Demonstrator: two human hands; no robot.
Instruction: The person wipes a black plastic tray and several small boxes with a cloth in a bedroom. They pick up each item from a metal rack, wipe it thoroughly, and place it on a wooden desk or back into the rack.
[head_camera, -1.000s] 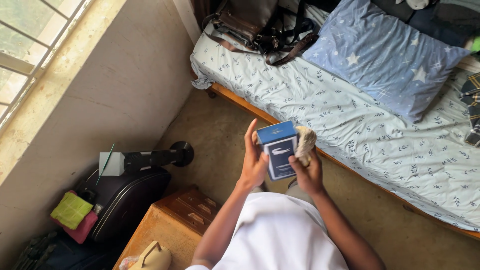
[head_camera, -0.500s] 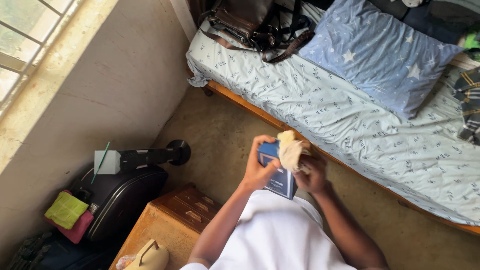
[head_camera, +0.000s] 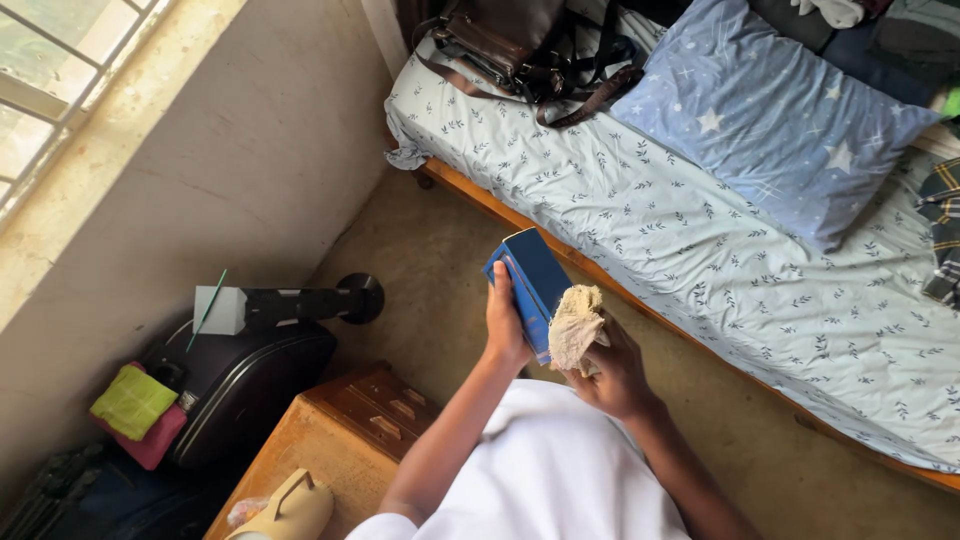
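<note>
A: Just off the bed's (head_camera: 700, 240) wooden edge, above the floor, the left hand (head_camera: 505, 325) is clamped on a blue box (head_camera: 535, 285), tilted.

B: And the right hand (head_camera: 610, 370) grips a cream cloth (head_camera: 575, 325) pressed to its side — a wiping step, I'd judge. Next calls for turning a fresh face.

A: Box closed; contents hidden.

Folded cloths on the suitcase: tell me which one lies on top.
The lime-green cloth lies on top, by the black suitcase. The pink cloth is under it, only its lower edge showing.
</note>
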